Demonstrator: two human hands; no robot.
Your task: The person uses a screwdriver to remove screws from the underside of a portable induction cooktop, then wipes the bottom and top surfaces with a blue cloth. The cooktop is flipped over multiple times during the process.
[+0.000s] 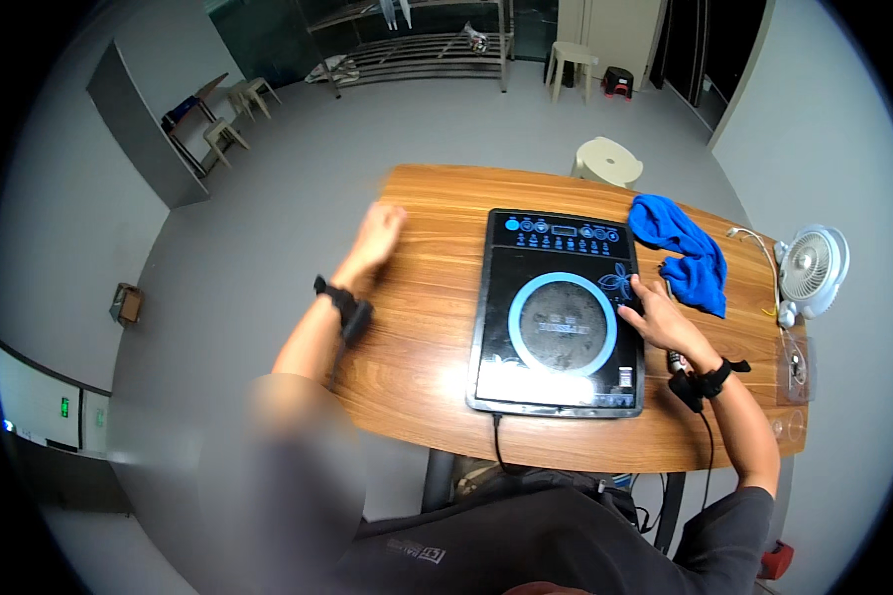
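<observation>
A black induction cooktop [558,249] lies flat on a wood-grain table [417,327], its control panel at the far side and a blue ring around its heating zone. My right hand [658,316] rests at the cooktop's right edge, thumb and fingers apart, the fingertips on or just over its surface. Over the table's left side is my left hand [379,234], blurred, with fingers that look curled; nothing shows in it. Black straps with small devices circle both wrists. A crumpled blue cloth [685,249] lies beyond my right hand, and a small bottle is partly hidden under that wrist.
On the table's right side are a white fan [811,264], a white cable [751,236] and a clear plastic container [796,368]. The cooktop's black cord [498,442] drops over the near edge. A cream stool [608,161] stands past the far edge; a metal rack [417,59] is farther back.
</observation>
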